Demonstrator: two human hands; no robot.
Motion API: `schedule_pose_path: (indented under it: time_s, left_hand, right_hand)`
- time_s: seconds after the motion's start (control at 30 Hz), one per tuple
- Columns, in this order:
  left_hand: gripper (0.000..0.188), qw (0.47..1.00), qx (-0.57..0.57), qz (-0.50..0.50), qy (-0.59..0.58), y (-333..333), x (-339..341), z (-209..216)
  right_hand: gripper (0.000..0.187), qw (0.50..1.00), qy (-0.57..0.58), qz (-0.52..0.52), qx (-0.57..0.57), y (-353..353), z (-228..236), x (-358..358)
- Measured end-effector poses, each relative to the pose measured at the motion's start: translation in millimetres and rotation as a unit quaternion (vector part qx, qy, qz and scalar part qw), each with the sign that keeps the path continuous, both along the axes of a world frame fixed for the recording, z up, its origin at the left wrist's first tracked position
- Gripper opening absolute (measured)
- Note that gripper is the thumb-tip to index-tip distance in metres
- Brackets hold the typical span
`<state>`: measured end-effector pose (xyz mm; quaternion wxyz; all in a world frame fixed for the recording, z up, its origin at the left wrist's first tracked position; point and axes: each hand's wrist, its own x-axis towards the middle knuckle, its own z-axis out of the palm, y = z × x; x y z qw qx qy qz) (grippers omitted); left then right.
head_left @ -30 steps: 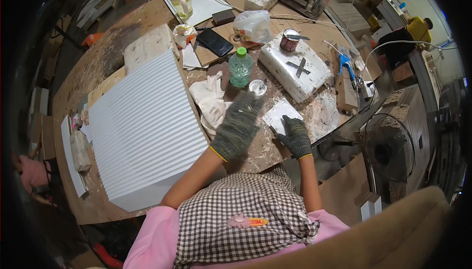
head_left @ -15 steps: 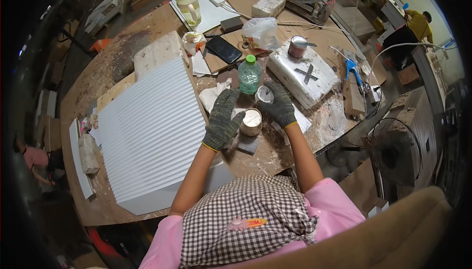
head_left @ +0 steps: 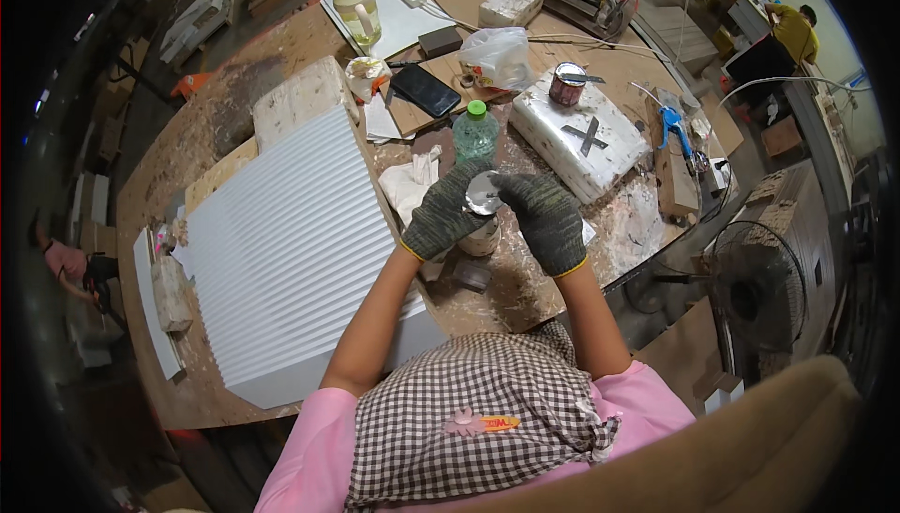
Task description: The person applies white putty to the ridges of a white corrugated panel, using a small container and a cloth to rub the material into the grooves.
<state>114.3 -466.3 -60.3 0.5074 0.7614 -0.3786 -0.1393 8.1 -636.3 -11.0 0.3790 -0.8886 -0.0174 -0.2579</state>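
Note:
A round silvery lid is pinched between my two hands, which wear dark knitted gloves with yellow cuffs. My left hand grips its left side, and my right hand has its fingertips on the right edge. Just below the lid stands a small round tin, partly hidden by my left hand and the lid. Behind my hands is a clear greenish bottle with a green cap. On the near side of the tin lies a small dark grey block.
A white ribbed panel covers the table's left half. At right, a wrapped white block carries a small paint can. A black phone, a white cloth and a blue-handled tool lie around. A fan stands at right.
My right hand has brought the lid left, in front of the bottle. My left hand, earlier spread beside the tin, has moved right and closed on the lid.

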Motion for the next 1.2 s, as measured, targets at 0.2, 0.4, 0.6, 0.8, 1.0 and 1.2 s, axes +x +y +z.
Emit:
schedule_pose_path:
  time_s: [0.2,0.4,0.6,0.8,1.0,1.2]
  left_hand:
    - [0.064,0.993,-0.006,-0.007,-0.116,-1,3,-6]
    - [0.064,0.988,0.009,-0.036,-0.151,-5,6,-9]
    - [0.066,0.955,0.034,-0.046,-0.292,-20,9,-10]
    - [0.057,0.954,0.038,-0.07,-0.29,-37,13,-8]
    - [0.066,0.937,0.053,-0.113,-0.327,-52,16,-7]
    - [0.062,0.956,0.098,-0.152,-0.233,-73,24,10]
  right_hand:
    - [0.024,0.975,-0.017,-0.011,-0.222,-1,7,-7]
    - [0.023,0.962,-0.018,0.055,-0.268,-1,-2,-9]
    - [0.023,0.965,0.001,0.018,-0.262,3,-11,-8]
    - [0.018,0.994,0.021,-0.028,-0.103,-11,-20,-14]
    - [0.01,0.905,0.127,-0.059,0.402,-35,-58,-29]
    - [0.015,0.708,0.145,-0.13,0.678,-39,-87,-38]
